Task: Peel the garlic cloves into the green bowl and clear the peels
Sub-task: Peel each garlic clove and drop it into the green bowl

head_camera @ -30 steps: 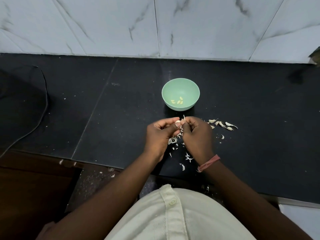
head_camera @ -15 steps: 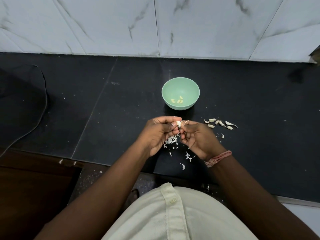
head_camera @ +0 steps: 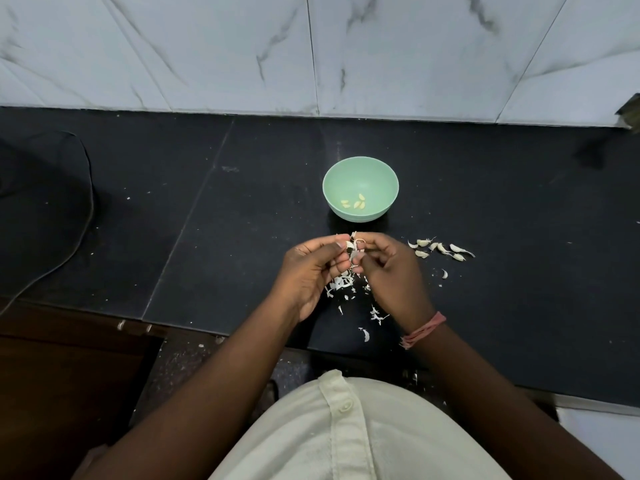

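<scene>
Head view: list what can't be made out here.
- Clove: mostly hidden by the fingers of left hand and right hand; how far peeled is unclear.
- Peels: partly hidden under the hands.
- Cloves in green bowl: too small to count surely.

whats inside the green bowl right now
A few peeled garlic cloves lie on the bottom of the green bowl, about four. The near wall hides nothing much; no peels show inside.
</scene>
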Demonstrator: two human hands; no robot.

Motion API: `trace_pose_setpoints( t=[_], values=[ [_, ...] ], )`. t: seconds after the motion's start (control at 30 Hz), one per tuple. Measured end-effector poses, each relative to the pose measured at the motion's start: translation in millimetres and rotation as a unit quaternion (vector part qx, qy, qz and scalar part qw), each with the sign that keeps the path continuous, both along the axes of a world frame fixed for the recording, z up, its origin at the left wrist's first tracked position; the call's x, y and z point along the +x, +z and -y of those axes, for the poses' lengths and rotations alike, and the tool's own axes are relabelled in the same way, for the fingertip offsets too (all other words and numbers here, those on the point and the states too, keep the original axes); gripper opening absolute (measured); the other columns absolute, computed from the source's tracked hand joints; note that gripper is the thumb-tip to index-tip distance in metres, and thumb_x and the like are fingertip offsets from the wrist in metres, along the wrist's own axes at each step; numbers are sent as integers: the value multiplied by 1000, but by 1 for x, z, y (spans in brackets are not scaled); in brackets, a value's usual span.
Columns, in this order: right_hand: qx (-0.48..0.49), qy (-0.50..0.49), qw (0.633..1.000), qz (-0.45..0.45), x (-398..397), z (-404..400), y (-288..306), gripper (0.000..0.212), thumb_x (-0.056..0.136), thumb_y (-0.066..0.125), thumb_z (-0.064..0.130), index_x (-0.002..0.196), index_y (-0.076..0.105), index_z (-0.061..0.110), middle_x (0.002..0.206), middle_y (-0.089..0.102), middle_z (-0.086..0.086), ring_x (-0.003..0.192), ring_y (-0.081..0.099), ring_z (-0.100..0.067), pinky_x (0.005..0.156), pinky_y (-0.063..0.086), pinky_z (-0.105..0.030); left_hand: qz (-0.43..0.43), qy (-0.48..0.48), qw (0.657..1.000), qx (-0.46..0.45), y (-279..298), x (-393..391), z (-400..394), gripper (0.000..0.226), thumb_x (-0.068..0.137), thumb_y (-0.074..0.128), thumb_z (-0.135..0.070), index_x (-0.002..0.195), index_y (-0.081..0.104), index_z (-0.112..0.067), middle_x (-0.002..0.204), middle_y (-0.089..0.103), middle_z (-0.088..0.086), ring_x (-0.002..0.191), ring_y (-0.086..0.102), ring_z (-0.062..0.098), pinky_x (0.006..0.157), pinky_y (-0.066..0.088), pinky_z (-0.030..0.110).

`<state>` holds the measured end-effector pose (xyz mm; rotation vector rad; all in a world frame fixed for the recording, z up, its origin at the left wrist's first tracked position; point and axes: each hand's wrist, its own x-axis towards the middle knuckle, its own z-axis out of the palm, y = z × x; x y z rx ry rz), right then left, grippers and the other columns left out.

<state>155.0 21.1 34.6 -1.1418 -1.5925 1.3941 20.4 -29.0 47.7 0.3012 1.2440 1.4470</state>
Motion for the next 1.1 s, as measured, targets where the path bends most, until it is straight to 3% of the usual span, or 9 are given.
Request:
trace_pose_setpoints(
  t=[0.1, 0.2, 0.33, 0.47, 0.63, 0.9, 1.1],
  values=[
    [31, -21, 999, 19, -2, 4, -5, 31, 88, 68, -1, 109, 73, 20, 93, 77, 5, 83, 74, -13, 80, 61, -43, 1, 4, 1000, -3, -3, 1, 1, 20, 93, 64, 1, 110, 70, 7, 85, 73, 16, 72, 68, 15, 73, 60, 21],
    [54, -50, 997, 38, -2, 1, -4, 19, 87, 72, 6, 98, 77, 20, 83, 76, 7, 75, 73, -11, 73, 62, -46, -16, 2, 1000, -1, -6, 1, 2, 19, 93, 64, 1, 110, 71, 6, 88, 73, 17, 73, 66, 14, 75, 59, 21],
    [135, -31, 984, 112, -3, 4, -2, 12, 90, 66, 7, 92, 74, 16, 77, 71, 9, 70, 66, -7, 70, 57, -33, -37, 2, 999, 7, -7, 3, 2, 19, 92, 65, 1, 109, 71, 7, 95, 73, 21, 74, 65, 15, 76, 58, 23],
    [227, -39, 956, 180, -3, 4, -1, 12, 91, 59, 1, 88, 67, 9, 86, 67, -1, 77, 55, -8, 69, 36, -9, -40, 7, 999, 14, -5, 8, 2, 17, 93, 64, 1, 107, 71, 7, 97, 70, 26, 74, 64, 15, 76, 58, 23],
    [226, -53, 954, 188, -6, 4, 2, 13, 89, 56, -1, 84, 63, 8, 83, 64, -1, 74, 42, -1, 70, 30, -1, -32, 18, 999, 17, -4, 13, -3, 15, 92, 63, 4, 103, 73, 6, 93, 70, 22, 76, 64, 17, 79, 57, 24],
    [173, -63, 971, 151, -10, 3, 5, 16, 90, 56, 1, 81, 60, 13, 77, 60, 7, 70, 51, -7, 64, 34, -4, 1, 17, 999, 46, -1, 12, -2, 18, 94, 60, 5, 108, 70, 6, 92, 71, 17, 75, 65, 14, 77, 58, 20],
    [94, -43, 984, 144, -13, 3, 2, 14, 99, 49, 9, 87, 56, 15, 80, 59, 10, 73, 53, -1, 62, 35, -9, -5, 24, 998, 57, 0, 11, -2, 24, 93, 61, 3, 116, 68, 6, 108, 71, 22, 87, 68, 18, 89, 57, 25]
  ],
)
